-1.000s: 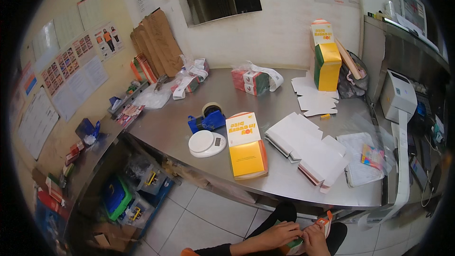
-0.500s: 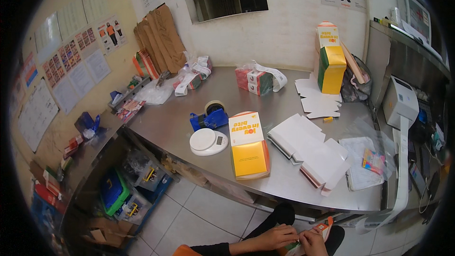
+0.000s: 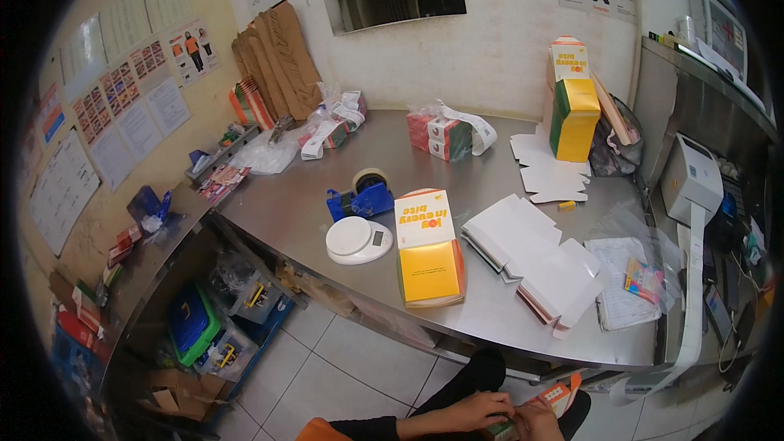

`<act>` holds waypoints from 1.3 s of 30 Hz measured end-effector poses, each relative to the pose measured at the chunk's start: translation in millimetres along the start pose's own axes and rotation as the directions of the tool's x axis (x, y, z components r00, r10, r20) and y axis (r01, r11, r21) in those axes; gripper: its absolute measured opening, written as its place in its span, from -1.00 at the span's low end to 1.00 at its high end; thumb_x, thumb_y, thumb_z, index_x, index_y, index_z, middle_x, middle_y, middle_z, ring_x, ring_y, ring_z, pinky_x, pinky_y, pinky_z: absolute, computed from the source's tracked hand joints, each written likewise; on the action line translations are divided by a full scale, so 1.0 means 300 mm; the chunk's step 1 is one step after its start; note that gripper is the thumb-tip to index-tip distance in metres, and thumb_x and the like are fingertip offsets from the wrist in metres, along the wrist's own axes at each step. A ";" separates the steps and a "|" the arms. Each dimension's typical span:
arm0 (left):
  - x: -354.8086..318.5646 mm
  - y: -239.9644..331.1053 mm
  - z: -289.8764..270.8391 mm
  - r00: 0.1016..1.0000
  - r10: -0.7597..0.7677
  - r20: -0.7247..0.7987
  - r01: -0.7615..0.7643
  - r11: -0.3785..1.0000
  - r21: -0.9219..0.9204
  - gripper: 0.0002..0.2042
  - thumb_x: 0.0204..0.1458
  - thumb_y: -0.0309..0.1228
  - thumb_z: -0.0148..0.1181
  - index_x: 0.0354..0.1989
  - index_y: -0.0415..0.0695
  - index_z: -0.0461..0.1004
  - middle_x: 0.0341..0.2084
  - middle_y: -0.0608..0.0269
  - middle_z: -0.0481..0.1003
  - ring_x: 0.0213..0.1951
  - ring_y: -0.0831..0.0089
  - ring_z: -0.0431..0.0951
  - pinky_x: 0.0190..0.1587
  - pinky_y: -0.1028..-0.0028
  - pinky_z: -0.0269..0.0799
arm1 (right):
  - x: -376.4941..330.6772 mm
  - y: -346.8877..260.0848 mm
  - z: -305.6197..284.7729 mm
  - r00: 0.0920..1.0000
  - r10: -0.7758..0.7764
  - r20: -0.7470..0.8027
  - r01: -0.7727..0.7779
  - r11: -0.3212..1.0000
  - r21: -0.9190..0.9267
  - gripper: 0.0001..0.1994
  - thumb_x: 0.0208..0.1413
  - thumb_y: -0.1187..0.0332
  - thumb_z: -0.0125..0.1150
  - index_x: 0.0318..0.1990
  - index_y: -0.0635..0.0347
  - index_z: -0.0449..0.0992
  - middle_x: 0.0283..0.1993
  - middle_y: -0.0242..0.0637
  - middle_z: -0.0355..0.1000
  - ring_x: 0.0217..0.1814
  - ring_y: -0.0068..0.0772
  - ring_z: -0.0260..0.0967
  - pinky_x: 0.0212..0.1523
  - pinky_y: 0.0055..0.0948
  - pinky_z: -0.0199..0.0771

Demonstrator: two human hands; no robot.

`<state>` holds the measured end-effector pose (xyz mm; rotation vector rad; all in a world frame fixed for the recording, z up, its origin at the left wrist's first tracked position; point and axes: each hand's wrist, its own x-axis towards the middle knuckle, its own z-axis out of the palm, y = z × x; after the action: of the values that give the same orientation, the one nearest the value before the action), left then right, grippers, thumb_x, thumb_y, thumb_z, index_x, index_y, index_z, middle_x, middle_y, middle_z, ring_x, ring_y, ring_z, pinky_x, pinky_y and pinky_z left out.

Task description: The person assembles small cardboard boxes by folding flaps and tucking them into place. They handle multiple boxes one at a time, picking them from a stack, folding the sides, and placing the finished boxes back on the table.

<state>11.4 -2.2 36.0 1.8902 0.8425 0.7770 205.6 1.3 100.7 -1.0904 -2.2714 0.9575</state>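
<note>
Below the steel table's edge (image 3: 457,343), both hands' (image 3: 498,415) fingers pinch a small orange carton (image 3: 555,396)

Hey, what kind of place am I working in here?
Probably a food shop's back-room packing area. A steel counter carries stacks of flat unfolded cartons and folded yellow boxes, beside a small white scale, a tape dispenser and a receipt printer.

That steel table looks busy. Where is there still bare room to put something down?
The steel table has a bare patch mid-table, bordered by the tape dispenser, the wrapped cartons and the flat white cutouts. The front left corner before the round scale is also free. The right end, around the folded cartons and papers, is crowded.
</note>
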 end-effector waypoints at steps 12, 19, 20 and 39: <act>-0.063 0.082 -0.030 0.991 -0.136 0.021 0.137 0.977 -0.165 -0.72 0.01 -0.54 0.15 -0.07 -0.17 0.39 -0.07 0.09 0.36 0.00 0.30 0.39 0.01 0.39 0.34 | -0.239 0.145 0.173 0.661 0.552 -0.509 -0.226 0.792 0.567 -0.78 0.03 0.53 0.12 -0.12 0.32 0.42 -0.13 -0.12 0.39 -0.09 -0.24 0.32 -0.09 -0.33 0.32; -0.097 0.051 0.079 0.959 -0.192 0.209 0.282 0.567 -0.774 -0.66 -0.08 -0.53 0.27 -0.10 -0.19 0.35 -0.21 0.10 0.42 -0.14 0.42 0.43 -0.10 0.46 0.39 | -0.315 0.136 0.132 0.646 0.601 -0.470 -0.013 0.624 0.781 -0.73 0.00 0.52 0.17 -0.11 0.33 0.41 -0.11 -0.15 0.37 -0.07 -0.34 0.30 -0.08 -0.36 0.31; -0.104 0.009 0.094 0.942 -0.144 0.303 0.324 0.625 -0.711 -0.61 -0.06 -0.53 0.25 -0.02 -0.18 0.31 -0.13 0.08 0.38 -0.07 0.39 0.40 -0.05 0.44 0.37 | -0.312 0.131 0.107 0.662 0.567 -0.490 0.010 0.647 0.762 -0.73 -0.01 0.52 0.18 -0.10 0.33 0.40 -0.10 -0.16 0.37 -0.07 -0.35 0.30 -0.08 -0.37 0.31; -0.113 -0.111 0.172 0.985 0.163 0.061 -0.173 0.882 0.439 -0.67 0.05 -0.09 0.02 -0.13 -0.02 0.44 -0.15 0.22 0.42 0.01 0.24 0.33 0.06 0.13 0.14 | -0.258 0.103 0.115 0.894 0.440 0.087 -0.387 0.658 0.646 -0.87 0.06 0.39 0.16 -0.40 0.29 0.47 -0.54 -0.35 0.36 -0.46 -0.57 0.28 -0.41 -0.50 0.30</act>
<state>24.7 -41.6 -20.6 2.3999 0.9052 0.7060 244.6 -60.6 47.9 -1.2870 -1.4133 1.6914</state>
